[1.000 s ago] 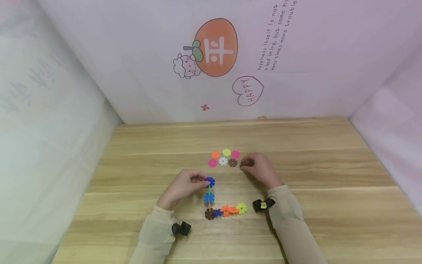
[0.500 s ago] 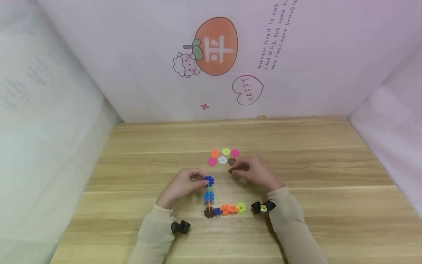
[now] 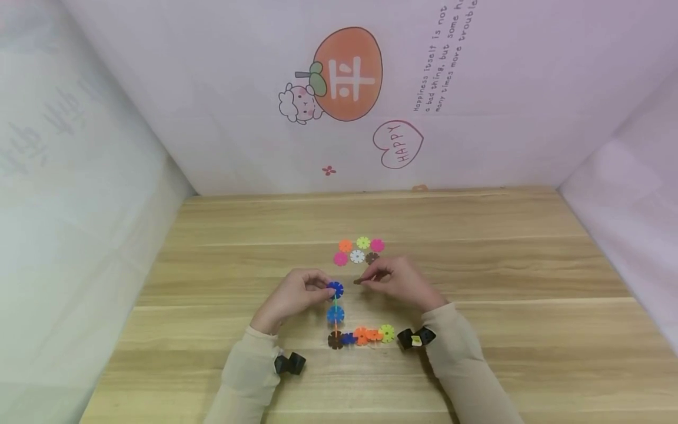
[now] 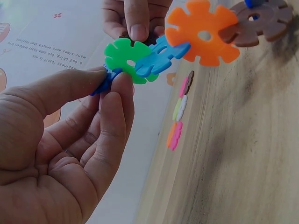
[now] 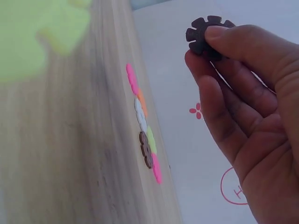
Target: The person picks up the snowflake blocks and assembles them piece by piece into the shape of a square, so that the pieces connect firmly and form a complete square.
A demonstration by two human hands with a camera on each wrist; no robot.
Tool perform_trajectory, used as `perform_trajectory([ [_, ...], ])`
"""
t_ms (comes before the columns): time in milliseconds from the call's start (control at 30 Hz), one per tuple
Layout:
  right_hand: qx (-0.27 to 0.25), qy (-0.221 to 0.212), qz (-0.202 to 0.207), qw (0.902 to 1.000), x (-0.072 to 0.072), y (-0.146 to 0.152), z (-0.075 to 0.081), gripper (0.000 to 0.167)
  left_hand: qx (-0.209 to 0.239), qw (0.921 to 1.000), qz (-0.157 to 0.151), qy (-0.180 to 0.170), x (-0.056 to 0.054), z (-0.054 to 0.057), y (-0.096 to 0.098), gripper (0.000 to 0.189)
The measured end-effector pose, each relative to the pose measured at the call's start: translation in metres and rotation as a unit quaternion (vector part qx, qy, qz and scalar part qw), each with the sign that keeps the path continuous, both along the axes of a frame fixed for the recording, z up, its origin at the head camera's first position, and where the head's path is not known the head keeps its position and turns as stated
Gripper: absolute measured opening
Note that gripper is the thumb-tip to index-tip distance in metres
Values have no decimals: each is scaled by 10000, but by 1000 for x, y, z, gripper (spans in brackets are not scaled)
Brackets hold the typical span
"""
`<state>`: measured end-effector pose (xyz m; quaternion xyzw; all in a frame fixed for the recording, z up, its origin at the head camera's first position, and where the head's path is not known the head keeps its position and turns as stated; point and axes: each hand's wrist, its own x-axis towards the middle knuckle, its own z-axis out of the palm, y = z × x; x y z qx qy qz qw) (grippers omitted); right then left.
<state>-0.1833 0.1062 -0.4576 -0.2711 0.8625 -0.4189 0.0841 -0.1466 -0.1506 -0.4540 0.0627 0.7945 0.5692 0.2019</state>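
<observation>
moving leftward since the earlier frames, the right hand (image 3: 401, 284) is bringing a brown disc (image 5: 198, 41) away from the loose pieces and close to the left hand (image 3: 293, 294). its thumb and forefinger are pinching the disc, and that is leaving it just beside the joined chain (image 3: 348, 339) but not touching it. the left hand is staying put, thumb and fingertip closing on the dark blue disc (image 3: 338, 289) at the chain's end. from that hand, a green disc (image 4: 117, 53), light blue disc (image 3: 335, 314) and orange disc (image 4: 187, 23) are running toward the person to a corner, then turning rightward to a yellow disc (image 3: 386, 333). beyond both hands, six loose discs (image 3: 357, 256) are lying on the tabletop (image 3: 238, 235), the right hand partly covering the brown one in the head view.
</observation>
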Motion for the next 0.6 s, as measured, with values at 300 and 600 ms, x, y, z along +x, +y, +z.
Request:
perform_trajectory([
  [300,-173,749,741,9943,8,-11,3,11,-7,9999,-74,106,0,1,0,15],
  [600,-431,1264,1190,9839,10,-17,2,11,-4,9999,-90,88,0,0,0,15],
])
